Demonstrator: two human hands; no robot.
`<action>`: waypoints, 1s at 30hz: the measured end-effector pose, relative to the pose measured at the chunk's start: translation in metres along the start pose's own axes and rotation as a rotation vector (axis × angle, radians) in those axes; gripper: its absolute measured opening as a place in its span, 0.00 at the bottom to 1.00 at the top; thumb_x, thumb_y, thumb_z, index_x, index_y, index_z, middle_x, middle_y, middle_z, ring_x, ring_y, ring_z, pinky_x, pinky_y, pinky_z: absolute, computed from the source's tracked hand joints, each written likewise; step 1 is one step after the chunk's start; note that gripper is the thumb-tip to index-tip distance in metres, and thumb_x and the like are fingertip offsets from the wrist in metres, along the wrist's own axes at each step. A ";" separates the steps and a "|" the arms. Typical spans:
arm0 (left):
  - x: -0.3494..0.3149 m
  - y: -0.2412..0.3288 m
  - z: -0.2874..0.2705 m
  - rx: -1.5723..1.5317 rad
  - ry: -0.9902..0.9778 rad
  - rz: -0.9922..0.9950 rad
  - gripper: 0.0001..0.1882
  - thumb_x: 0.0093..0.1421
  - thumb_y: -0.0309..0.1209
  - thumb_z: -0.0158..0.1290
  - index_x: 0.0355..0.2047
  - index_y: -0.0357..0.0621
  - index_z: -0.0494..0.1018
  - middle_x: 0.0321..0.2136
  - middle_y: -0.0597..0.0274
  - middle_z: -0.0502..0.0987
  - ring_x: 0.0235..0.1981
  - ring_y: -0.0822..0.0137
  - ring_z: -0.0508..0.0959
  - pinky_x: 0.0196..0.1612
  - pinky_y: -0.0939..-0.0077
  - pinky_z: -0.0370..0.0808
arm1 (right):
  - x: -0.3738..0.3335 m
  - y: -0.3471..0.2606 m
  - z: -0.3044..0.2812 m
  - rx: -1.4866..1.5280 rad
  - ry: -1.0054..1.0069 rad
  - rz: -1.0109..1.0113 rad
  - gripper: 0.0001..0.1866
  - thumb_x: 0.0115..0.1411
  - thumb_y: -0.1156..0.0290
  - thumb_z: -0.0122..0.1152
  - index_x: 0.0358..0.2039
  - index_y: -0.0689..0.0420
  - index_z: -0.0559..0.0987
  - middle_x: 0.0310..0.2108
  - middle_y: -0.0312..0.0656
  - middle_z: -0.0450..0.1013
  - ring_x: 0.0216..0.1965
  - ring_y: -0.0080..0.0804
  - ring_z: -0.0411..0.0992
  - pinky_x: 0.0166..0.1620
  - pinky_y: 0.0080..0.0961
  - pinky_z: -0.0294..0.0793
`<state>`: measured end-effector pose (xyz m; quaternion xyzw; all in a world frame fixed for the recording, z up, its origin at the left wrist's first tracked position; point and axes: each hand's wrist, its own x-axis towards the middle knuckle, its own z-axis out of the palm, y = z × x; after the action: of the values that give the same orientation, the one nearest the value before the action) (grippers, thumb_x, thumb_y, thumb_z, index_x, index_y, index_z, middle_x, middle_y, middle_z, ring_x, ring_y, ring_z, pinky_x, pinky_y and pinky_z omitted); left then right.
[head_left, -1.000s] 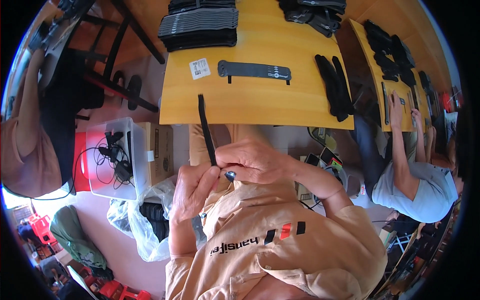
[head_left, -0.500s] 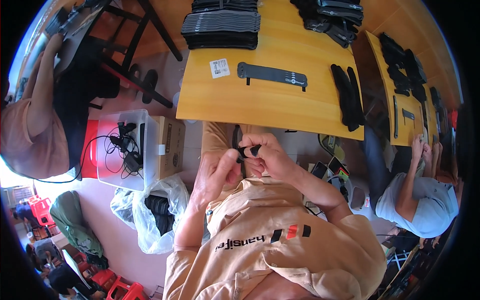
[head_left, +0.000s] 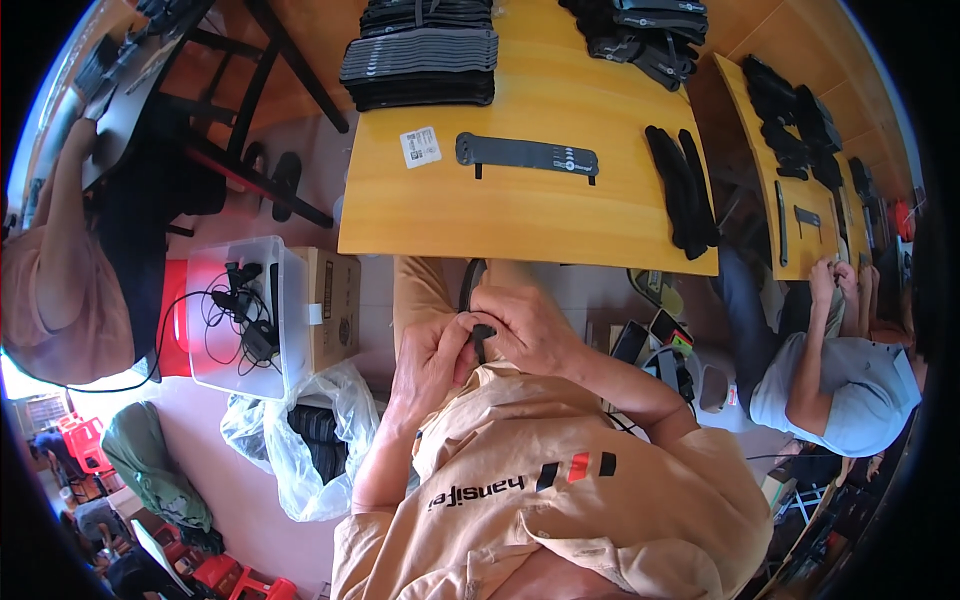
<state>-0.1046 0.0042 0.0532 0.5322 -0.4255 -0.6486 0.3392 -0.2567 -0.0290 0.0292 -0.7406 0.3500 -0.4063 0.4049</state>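
Above my lap, just off the table's near edge, both hands are closed together on a narrow black strap (head_left: 484,333). Its end pokes out between my thumbs, and another dark length rises behind my fingers toward the table. My left hand (head_left: 432,352) pinches it from the left, while my right hand (head_left: 522,325) grips from the right with curled fingers. Most of the strap is hidden by my hands. On the table beyond them lies a flat dark grey band (head_left: 528,154) with two short black tabs along its near side.
The yellow table (head_left: 500,215) carries a white label (head_left: 421,147), stacked grey bands (head_left: 420,52) and black straps (head_left: 682,195). To my left stand a clear bin (head_left: 250,310) of cables, a cardboard box (head_left: 334,300) and a plastic bag (head_left: 318,440). Other people sit on both sides.
My hands have come closer together, and my right hand has turned over the strap, so less of it shows. The table appears slightly farther left in the view.
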 end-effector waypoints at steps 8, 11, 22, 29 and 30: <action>-0.023 -0.007 -0.020 -0.052 -0.178 -0.055 0.22 0.61 0.40 0.45 0.12 0.43 0.63 0.07 0.71 0.62 0.07 0.82 0.59 0.10 0.86 0.54 | -0.020 -0.012 -0.020 0.272 -0.215 0.295 0.04 0.56 0.77 0.50 0.25 0.63 0.71 0.13 0.40 0.61 0.14 0.25 0.63 0.19 0.25 0.59; -0.045 -0.017 -0.063 -0.369 -0.077 -0.285 0.19 0.59 0.32 0.47 0.11 0.46 0.59 0.08 0.74 0.58 0.08 0.83 0.57 0.10 0.85 0.53 | -0.037 0.017 -0.048 0.489 0.147 0.799 0.04 0.57 0.75 0.47 0.28 0.60 0.71 0.11 0.30 0.60 0.09 0.16 0.58 0.12 0.16 0.56; -0.178 -0.026 -0.211 -1.588 0.647 -0.109 0.18 0.61 0.31 0.43 0.13 0.49 0.56 0.06 0.76 0.53 0.03 0.83 0.50 0.03 0.88 0.46 | -0.082 0.067 -0.125 0.522 0.550 0.964 0.10 0.62 0.69 0.43 0.27 0.59 0.70 0.09 0.27 0.55 0.08 0.13 0.52 0.10 0.13 0.57; -0.119 -0.014 -0.204 -0.602 0.689 0.125 0.14 0.62 0.38 0.45 0.23 0.45 0.62 0.12 0.75 0.54 0.10 0.82 0.53 0.11 0.88 0.48 | -0.076 0.039 -0.102 0.094 0.030 0.888 0.08 0.58 0.78 0.42 0.29 0.64 0.73 0.11 0.33 0.62 0.09 0.17 0.60 0.15 0.15 0.64; -0.095 -0.009 -0.181 -0.506 0.667 0.176 0.14 0.63 0.40 0.44 0.24 0.46 0.63 0.13 0.74 0.57 0.11 0.82 0.54 0.11 0.87 0.49 | -0.073 0.042 -0.099 -0.034 -0.004 0.808 0.08 0.58 0.77 0.44 0.28 0.64 0.74 0.11 0.34 0.64 0.10 0.17 0.62 0.16 0.14 0.65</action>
<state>0.0924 0.0579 0.0696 0.5743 -0.1638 -0.4935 0.6323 -0.3836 -0.0166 0.0031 -0.5507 0.6191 -0.2070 0.5202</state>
